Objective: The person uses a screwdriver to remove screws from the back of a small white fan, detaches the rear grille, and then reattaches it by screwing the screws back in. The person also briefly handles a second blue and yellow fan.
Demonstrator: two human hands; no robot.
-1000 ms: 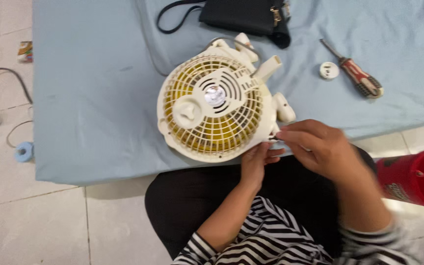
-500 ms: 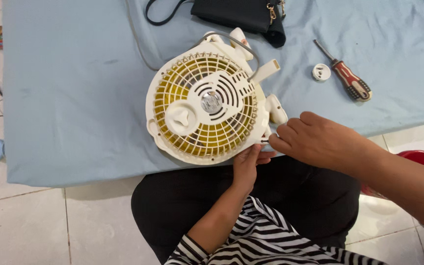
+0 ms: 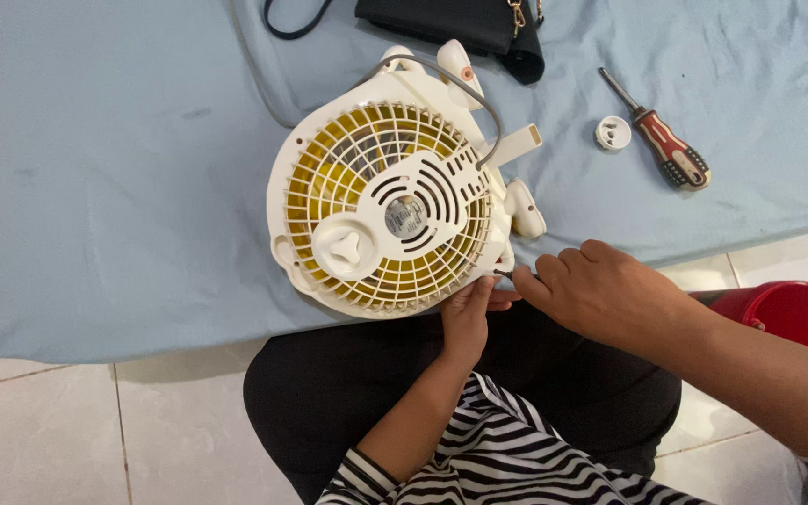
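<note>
Pinching the fan's near rim, both hands work; screwdriver, white cap, black bag lie beyond.

A low bench covered in a pale blue cloth stands on a light tiled floor. On the cloth lies a cream and yellow fan, flat with its grille facing up, near the front edge. At the far edge rests a black bag with a strap. To the right lie a small white round cap and, just beside it, a red-handled screwdriver. A red bucket stands on the floor.
</note>
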